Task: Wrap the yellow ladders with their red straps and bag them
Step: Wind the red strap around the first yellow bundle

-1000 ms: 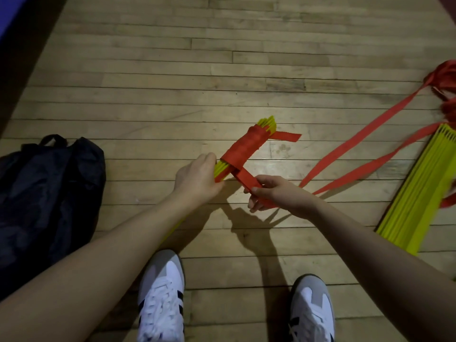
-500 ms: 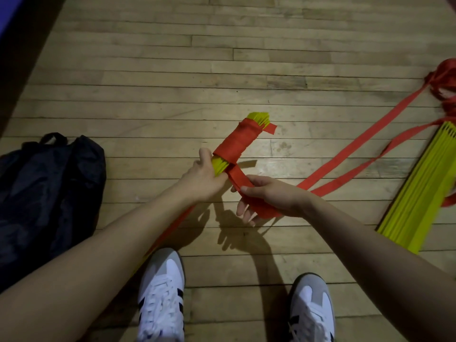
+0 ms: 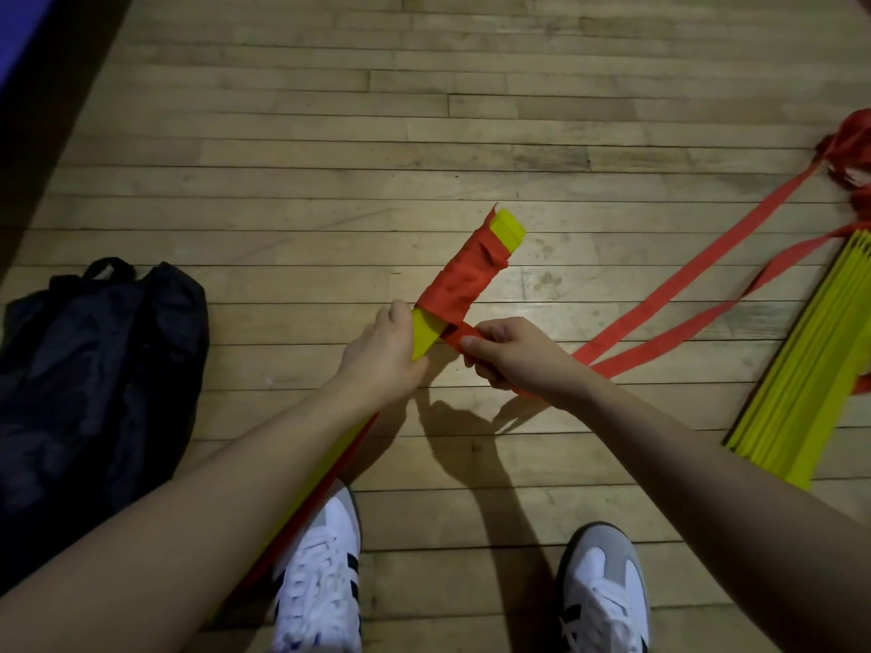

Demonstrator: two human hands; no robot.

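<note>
Both bare forearms reach forward, hands close together.

The left hand (image 3: 384,355) curls in a fist around what it holds, thumb toward twelve o'clock. At its three o'clock, the right hand (image 3: 513,353) pinches between thumb and bent fingers.

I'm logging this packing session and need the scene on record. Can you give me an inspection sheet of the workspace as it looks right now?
Surface: wooden plank floor, worn, scuffed in places.
Job's things: held ladder bundle, upper part wound in red strap; second ladder bundle flat on the floor at right, unwrapped; black bag on the floor at left.
Clutter: loose red straps trailing across the floor to a heap at the right edge.
Grippers: left hand grips the held bundle; right hand pinches the strap.
Cables: nothing seen.
Surroundings: two white shoes; dark strip along the left edge.
</note>
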